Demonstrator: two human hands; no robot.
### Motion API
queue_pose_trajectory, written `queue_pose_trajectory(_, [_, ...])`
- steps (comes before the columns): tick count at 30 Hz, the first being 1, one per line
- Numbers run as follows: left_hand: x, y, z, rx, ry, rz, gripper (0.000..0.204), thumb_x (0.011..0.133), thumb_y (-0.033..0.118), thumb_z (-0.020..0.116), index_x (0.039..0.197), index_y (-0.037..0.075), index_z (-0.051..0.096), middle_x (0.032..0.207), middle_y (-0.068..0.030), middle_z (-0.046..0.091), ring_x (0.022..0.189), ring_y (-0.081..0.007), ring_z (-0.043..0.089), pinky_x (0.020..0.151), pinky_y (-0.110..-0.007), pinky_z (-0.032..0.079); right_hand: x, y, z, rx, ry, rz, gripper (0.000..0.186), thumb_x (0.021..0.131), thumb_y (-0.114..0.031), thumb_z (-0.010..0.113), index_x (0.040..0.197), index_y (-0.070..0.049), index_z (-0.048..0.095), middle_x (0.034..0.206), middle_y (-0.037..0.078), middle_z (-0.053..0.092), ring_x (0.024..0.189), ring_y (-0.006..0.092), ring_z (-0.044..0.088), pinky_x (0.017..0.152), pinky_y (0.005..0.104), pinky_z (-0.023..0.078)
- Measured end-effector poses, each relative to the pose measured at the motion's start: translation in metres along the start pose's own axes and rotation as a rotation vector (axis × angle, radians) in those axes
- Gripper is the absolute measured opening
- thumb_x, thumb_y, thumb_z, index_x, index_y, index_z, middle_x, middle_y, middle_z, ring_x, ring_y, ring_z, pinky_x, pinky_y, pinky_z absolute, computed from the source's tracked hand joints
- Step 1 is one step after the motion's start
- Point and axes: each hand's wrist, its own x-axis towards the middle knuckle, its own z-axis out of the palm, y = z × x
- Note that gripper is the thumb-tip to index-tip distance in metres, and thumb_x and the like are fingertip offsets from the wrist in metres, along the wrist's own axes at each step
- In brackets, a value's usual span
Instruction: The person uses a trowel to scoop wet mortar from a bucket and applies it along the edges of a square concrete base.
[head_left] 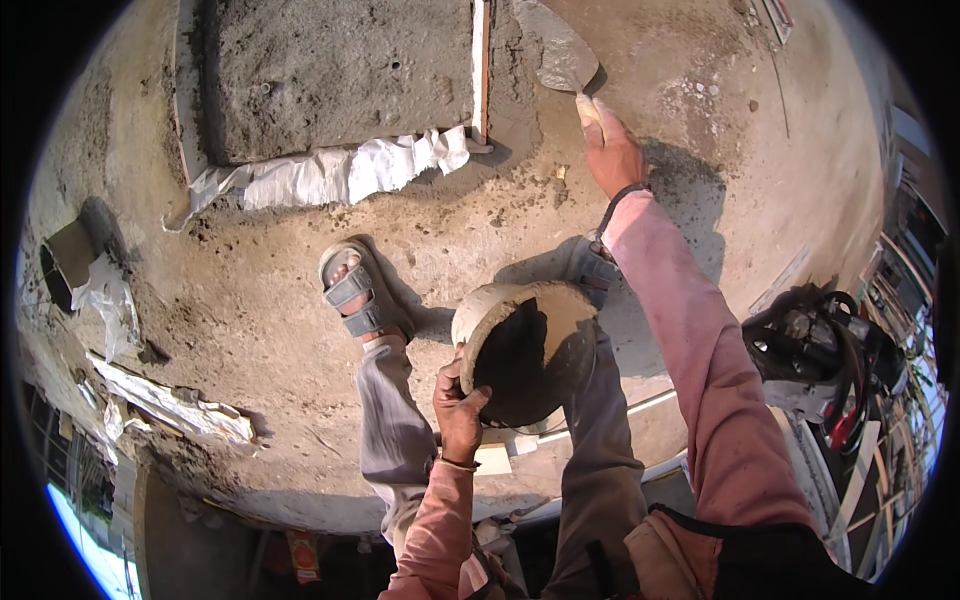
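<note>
My right hand (612, 152) is closed around the handle of a trowel (562, 52). Its grey, mortar-smeared blade lies low over the ground, beside the right edge of a framed bed of wet concrete (335, 75). My left hand (461, 408) grips the rim of a round, cement-crusted bowl (578, 345), thumb on the inside edge. The bowl is tilted between my legs, with its dark, shaded inside facing left; what it holds, if anything, is hard to make out. Wet mortar (513, 100) runs along the outside of the frame's right board.
A crumpled white sheet (350, 172) hangs along the near edge of the concrete bed. On the left lie a cylindrical container (72, 250) and a paper-covered strip (180, 400). A dark bag with straps (815, 345) and loose wood strips (880, 480) are at the right.
</note>
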Motion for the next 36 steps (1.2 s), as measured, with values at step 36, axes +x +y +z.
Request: queue_pose_trajectory(36, [0.003,-0.006,-0.001,0.027,-0.003,-0.025,0.047,0.065,-0.015,0.055,0.109,0.000,0.056,0.117,-0.0095,0.060,0.106,-0.0180,0.057,0.097,-0.032,0.041,-0.006,0.018,-0.001,0.008,-0.218,-0.191,0.049,0.093,-0.042,0.042,0.132,-0.013,0.049,0.124,0.017,0.057,0.112,0.0387,0.054,0.096,0.0438,0.042])
